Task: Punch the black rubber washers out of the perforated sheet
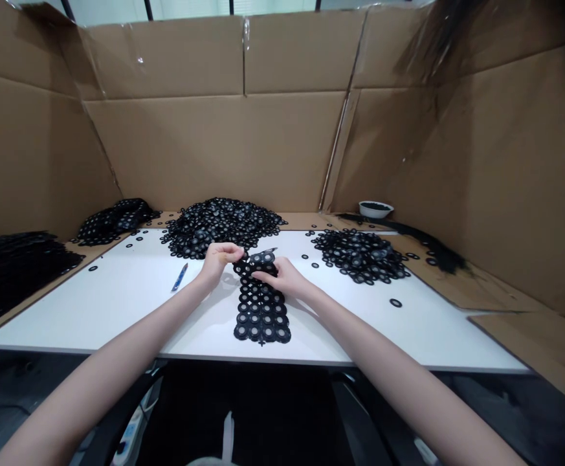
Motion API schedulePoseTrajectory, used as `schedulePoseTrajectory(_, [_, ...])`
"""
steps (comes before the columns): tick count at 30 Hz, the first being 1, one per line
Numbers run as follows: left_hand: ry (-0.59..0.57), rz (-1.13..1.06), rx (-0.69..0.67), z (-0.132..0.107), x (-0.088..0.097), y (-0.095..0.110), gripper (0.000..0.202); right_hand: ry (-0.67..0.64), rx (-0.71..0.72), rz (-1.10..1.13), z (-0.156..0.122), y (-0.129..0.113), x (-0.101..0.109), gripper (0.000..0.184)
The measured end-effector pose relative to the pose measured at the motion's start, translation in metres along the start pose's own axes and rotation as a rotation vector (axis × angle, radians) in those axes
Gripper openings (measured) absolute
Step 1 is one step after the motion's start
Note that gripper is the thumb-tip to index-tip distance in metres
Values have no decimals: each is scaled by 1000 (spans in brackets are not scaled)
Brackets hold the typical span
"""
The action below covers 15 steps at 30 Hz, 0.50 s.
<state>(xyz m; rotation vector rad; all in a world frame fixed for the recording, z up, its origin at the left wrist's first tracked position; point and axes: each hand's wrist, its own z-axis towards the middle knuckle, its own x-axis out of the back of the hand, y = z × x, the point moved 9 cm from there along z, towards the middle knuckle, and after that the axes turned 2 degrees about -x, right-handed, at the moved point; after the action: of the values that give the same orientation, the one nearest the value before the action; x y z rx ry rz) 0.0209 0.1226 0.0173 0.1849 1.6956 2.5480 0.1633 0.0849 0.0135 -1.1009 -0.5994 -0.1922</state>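
Observation:
A strip of linked black rings (262, 317) with pale centres runs down the middle of the white table. Its lower part lies flat, while the top end is raised and folded over between my hands. At the top left corner of the strip, the thumb and fingertips of my left hand (218, 260) pinch its edge. My right hand (286, 278) grips the strip from the right side, thumb across the front, other fingers hidden behind it. A thin dark pointed tip (271, 250) shows just behind the fold; what it belongs to is hidden.
A large heap of black rings (219, 223) lies behind my left hand, a smaller heap (360, 254) to the right. A slim blue object (180, 277) lies left. A white bowl (376, 209) and black strands (428, 239) are back right. Cardboard walls (214, 149) surround the white table (117, 304).

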Motion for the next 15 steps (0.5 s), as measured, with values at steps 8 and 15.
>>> schedulePoseTrajectory(8, [211,-79,12,11,31,-11,17,-9,-48,17,-1,1,-1,37])
schedulePoseTrajectory(15, [413,-92,59,22,109,-24,28,-89,-99,232,-10,6,-4,27])
